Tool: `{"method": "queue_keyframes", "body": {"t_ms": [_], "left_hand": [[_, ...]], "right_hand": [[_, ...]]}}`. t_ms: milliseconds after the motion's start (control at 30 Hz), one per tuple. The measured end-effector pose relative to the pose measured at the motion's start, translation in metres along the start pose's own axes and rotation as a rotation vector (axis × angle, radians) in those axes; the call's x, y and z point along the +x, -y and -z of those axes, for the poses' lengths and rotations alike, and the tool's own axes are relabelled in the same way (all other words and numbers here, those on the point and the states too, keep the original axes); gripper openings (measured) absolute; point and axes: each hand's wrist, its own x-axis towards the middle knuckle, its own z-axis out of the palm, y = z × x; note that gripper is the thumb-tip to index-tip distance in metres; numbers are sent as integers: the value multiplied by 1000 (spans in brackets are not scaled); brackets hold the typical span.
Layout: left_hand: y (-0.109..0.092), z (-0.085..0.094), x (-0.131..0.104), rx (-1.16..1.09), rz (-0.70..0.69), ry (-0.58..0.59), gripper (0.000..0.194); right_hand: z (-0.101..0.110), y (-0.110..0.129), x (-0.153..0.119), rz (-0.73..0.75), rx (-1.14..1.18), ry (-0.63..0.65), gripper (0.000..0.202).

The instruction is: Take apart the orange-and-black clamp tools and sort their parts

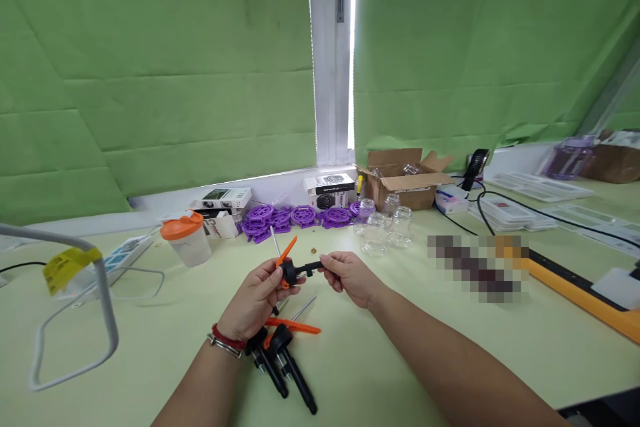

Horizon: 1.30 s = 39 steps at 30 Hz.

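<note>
Between my two hands is a black tool part (289, 273) with a round head, a narrow black stem and an orange arm (287, 250). My left hand (255, 299) is closed round the head. The fingertips of my right hand (353, 278) pinch the far end of the stem (309, 269). A thin metal rod (275, 241) sticks up behind the head; whether it joins the part is hidden. Below my left hand lie two similar black parts, one nearer the wrist (270, 368) and one to its right (296, 373), with an orange blade-like piece (295, 326) and thin rods.
Behind my hands are purple plastic pieces (304, 216), clear glass jars (374, 240) and an open cardboard box (407, 187). An orange-lidded cup (187, 240), a power strip (131, 250) and a bent grey tube (107, 307) stand left. A yellow-and-black bar (575, 287) lies right.
</note>
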Motion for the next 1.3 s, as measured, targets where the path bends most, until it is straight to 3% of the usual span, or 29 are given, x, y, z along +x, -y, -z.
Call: {"method": "queue_keyframes", "body": {"t_ms": [100,233,300,467,700,867,1100,1300], "left_hand": [[2,-1,2,16,-50,-110,35],[5,-2,5,160,-163,-320,33],[6,-3,5,255,-208,-359,32],[7,-5,4,405,-252,-269,36],[11,-6,2,499,-288,-135,67],[18,-8,4,661,-396,-184,83],[12,-15,0,734,-495,-235,81],[7,-15,-8,907,-548,-209,114]], "right_hand": [[0,-1,-3,-32,-36,51,37],[-5,-5,-7,-125,-138,236,32],[-9,-7,-10,-147,-169,273,30],[-14,-7,-11,-150,-197,242,30],[-18,-3,-14,-118,-144,241,34],[-22,-3,-16,-79,-83,273,36],[-28,-3,-20,-65,13,337,40],[-32,0,-26,-132,120,362,43]]}}
